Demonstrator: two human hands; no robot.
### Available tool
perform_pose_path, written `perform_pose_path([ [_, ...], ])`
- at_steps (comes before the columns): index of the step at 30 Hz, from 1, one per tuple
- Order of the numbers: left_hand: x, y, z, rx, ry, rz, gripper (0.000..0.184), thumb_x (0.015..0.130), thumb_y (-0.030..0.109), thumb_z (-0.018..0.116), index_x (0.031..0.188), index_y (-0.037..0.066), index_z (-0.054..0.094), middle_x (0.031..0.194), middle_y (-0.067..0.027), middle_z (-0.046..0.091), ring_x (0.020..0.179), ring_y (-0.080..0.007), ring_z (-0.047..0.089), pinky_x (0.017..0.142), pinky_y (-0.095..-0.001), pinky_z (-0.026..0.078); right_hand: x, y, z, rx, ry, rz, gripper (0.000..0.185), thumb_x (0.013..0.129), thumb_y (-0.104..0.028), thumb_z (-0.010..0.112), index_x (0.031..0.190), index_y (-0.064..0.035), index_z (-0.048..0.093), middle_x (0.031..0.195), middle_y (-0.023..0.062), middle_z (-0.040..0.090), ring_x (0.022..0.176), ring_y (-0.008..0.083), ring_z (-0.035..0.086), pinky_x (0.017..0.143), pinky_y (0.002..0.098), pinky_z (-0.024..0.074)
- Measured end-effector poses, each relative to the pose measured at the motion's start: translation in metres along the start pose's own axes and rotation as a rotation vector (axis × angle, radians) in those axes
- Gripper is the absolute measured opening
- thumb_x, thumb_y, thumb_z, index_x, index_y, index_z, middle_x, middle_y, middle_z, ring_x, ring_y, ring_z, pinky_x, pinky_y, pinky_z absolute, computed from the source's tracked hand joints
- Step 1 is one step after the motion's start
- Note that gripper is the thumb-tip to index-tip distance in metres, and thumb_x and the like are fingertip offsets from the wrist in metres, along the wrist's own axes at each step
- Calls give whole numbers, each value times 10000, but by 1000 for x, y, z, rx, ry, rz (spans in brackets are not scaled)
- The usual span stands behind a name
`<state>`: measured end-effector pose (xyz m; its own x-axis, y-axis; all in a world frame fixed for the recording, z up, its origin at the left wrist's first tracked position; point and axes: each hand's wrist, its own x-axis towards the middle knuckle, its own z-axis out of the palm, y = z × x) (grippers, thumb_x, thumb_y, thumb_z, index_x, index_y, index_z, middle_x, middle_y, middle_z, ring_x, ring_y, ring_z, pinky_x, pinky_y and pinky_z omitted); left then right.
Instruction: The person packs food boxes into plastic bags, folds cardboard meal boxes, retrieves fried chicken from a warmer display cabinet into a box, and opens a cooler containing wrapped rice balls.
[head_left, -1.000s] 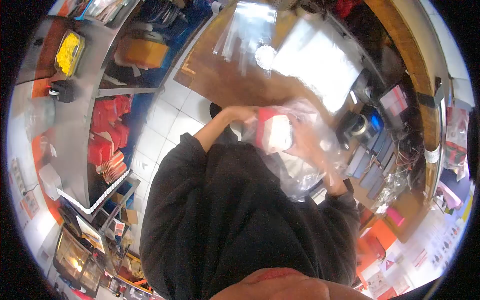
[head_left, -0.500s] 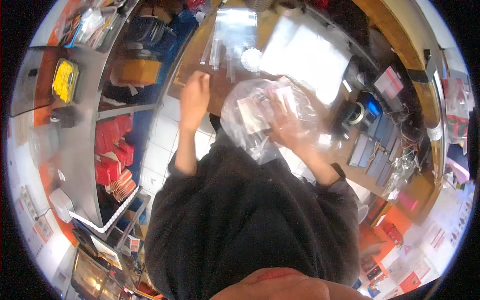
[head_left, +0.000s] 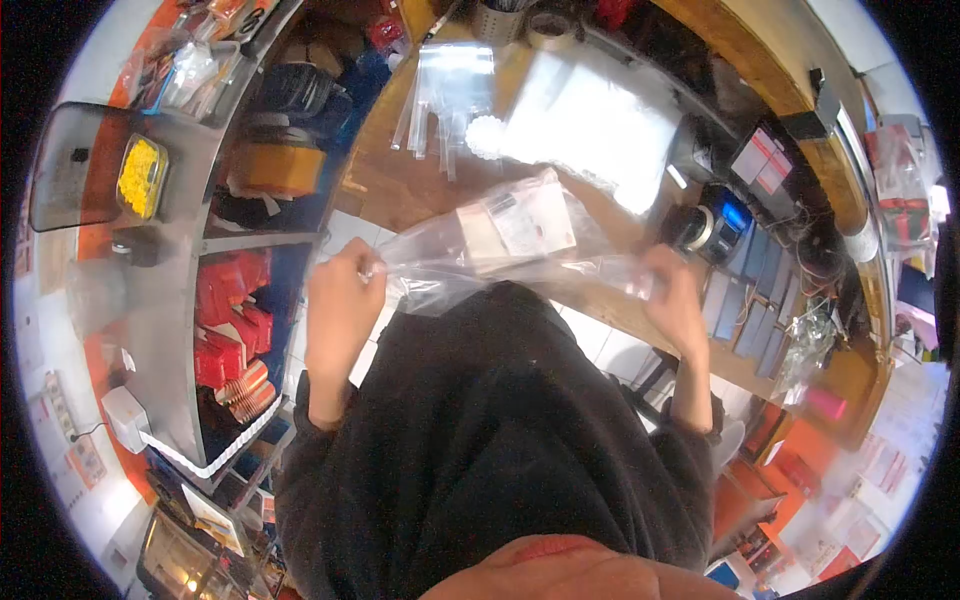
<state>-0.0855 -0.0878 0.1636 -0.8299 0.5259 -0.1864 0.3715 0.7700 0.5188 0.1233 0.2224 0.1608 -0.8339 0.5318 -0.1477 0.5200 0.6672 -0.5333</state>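
The left hand (head_left: 676,300) and right hand (head_left: 345,300), spread apart, pinch opposite sides of a crinkled transparent bag (head_left: 430,275); inside, seemingly, boxy pale packets (head_left: 520,225) lie near the wooden table's (head_left: 400,190) edge.

Yellow pieces (head_left: 139,178) fill a clear container (head_left: 158,186) at left.

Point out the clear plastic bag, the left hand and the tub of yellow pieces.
Clear plastic bag (head_left: 425,283): head view, crumpled lower part.
Left hand (head_left: 345,290): head view, back.
Tub of yellow pieces (head_left: 139,178): head view, middle.
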Motion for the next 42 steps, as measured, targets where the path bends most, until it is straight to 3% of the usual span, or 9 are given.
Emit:
perform_pose_path([
  [3,24,19,5,-535,-197,245,195,824,100,572,959,-41,586,792,-123,642,703,-255,623,636,-299,452,-7,-11,-7,841,-393,-80,76,737,-11,568,812,-22,573,878,100,630,882,219,615,791,324,478],
  [7,39,61,33,-1589,-126,39,216,926,176,512,999,-22,558,907,-80,622,920,-167,591,816,-322,491,-2,-5,-8,1439,109,-192,147,815,-160,616,871,-54,531,741,72,610,708,160,603,765,326,488],
  [17,45,48,43,-1780,-140,227,277,945,250,503,972,-4,612,814,-10,635,707,-73,566,619,-214,434,-11,-26,-14,1143,466,12,229,924,-164,522,1035,33,556,852,189,664,719,227,660,715,307,507],
  [19,34,73,32,-1680,-29,10,300,961,236,464,1018,-22,607,866,-54,649,772,-100,594,694,-230,461,-6,-37,-14,1071,496,47,274,910,-206,541,1059,22,562,829,127,649,675,182,636,656,272,498],
  [26,-14,128,51,-683,-203,708,376,834,136,616,1184,14,558,1048,-117,608,1002,-245,548,918,-382,384,-33,-68,54,484,268,-275,506,784,-16,617,1220,25,365,1056,169,524,1033,270,528,916,364,415],
  [31,8,79,107,-358,69,838,542,749,223,693,1224,48,499,1188,-115,544,1049,-290,508,933,-432,357,-52,-70,25,1263,85,275,412,812,-2,593,1151,-14,359,991,144,540,936,220,576,851,350,455],
  [35,63,66,199,-280,61,691,612,748,255,664,1295,109,434,1187,-133,537,1129,-298,460,954,-437,339,-64,-65,20,1254,-108,-4,443,781,-38,654,1137,-32,391,947,96,578,898,219,582,837,361,446],
  [37,90,49,220,-7,-156,943,512,779,234,618,1255,108,478,1180,-131,542,1114,-296,465,974,-440,331,-59,-30,-15,50,34,-340,522,703,-106,734,1147,-55,465,1014,73,598,983,287,560,919,411,376],
  [42,79,42,224,-346,-437,698,378,859,307,532,1176,102,546,1156,-117,570,1074,-268,513,956,-424,355,-41,70,-22,-2,3,-91,912,549,-260,827,1333,-100,390,1368,116,398,1257,347,350,1042,443,247],
])
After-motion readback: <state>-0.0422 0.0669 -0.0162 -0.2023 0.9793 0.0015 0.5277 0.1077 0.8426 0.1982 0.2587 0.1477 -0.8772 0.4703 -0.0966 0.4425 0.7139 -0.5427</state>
